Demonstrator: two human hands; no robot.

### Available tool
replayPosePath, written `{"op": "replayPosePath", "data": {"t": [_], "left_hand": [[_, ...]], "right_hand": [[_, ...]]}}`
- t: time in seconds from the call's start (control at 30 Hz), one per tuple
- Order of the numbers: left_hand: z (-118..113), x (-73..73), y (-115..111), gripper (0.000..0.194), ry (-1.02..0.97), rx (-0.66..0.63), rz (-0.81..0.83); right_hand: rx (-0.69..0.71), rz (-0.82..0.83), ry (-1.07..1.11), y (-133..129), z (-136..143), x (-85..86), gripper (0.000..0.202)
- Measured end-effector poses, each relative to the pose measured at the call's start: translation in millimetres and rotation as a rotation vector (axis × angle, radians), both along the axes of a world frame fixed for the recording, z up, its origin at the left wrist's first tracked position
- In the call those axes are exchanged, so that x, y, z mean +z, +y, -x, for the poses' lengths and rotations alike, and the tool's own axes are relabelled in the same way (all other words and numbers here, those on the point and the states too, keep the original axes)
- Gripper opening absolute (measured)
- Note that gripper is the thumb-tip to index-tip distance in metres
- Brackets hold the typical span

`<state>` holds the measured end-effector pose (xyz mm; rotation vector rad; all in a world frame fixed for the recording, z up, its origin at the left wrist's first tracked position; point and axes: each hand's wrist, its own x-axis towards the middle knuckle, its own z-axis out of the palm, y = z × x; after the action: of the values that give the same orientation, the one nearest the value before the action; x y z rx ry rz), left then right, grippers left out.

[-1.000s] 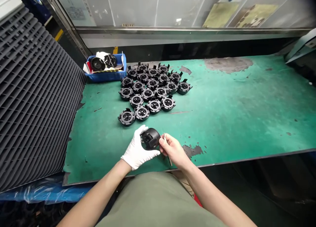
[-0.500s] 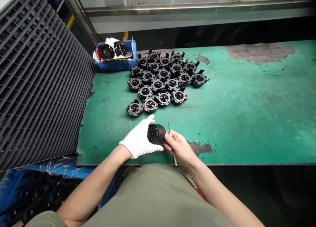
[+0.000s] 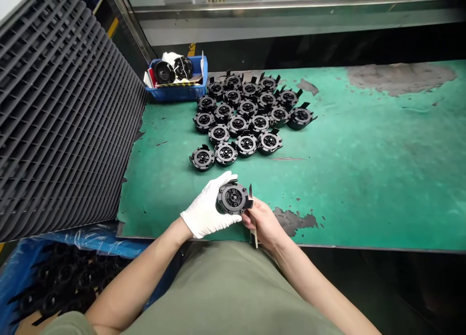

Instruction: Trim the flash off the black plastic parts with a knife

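Observation:
My left hand (image 3: 209, 209), in a white glove, is closed around a round black plastic housing (image 3: 233, 198) with a ringed face, small tabs on its rim and a hub in the middle. That face is turned up toward me. My bare right hand (image 3: 265, 221) grips a slim knife (image 3: 254, 234) with a pale handle; a dark narrow blade rises beyond the fingers, beside the housing's right edge. The right fingertips are close against that edge, and whether the blade touches it I cannot tell. Several similar black housings (image 3: 238, 125) lie grouped on the green bench beyond my hands.
The green bench top (image 3: 364, 165) has worn grey patches. At its back left stands a blue bin (image 3: 174, 93) with black parts and white material. Grey slatted trays (image 3: 65, 116) are stacked at the left. Below them, a lined blue crate (image 3: 22, 272) holds more black parts.
The housing has turned in my left hand: its side wall faced right before, and now its ringed face points up. My right hand has the knife slightly more upright beside it.

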<state>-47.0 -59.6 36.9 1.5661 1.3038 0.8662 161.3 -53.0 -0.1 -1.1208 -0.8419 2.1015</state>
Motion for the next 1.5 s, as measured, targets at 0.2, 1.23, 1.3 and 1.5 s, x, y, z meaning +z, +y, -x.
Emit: {"op": "replayPosePath", "data": {"t": [0.2, 1.23, 1.3, 1.5], "left_hand": [[11, -17.6, 5, 0.106, 0.009, -0.048, 0.024], [10, -14.9, -2, 0.088, 0.642, -0.109, -0.073], [18, -14.8, -13, 0.078, 0.66, -0.079, -0.124], [25, -24.0, -28, 0.074, 0.699, -0.04, -0.197]], "right_hand": [[0.068, -0.094, -0.233, 8, -10, -1.3, 0.056], [0.356, -0.876, -0.765, -3, -51, 25.0, 0.038], [0.463, -1.031, -0.866, -11, -47, 22.5, 0.038], [0.588, -1.182, -0.977, -26, -26, 10.3, 0.036]]}}
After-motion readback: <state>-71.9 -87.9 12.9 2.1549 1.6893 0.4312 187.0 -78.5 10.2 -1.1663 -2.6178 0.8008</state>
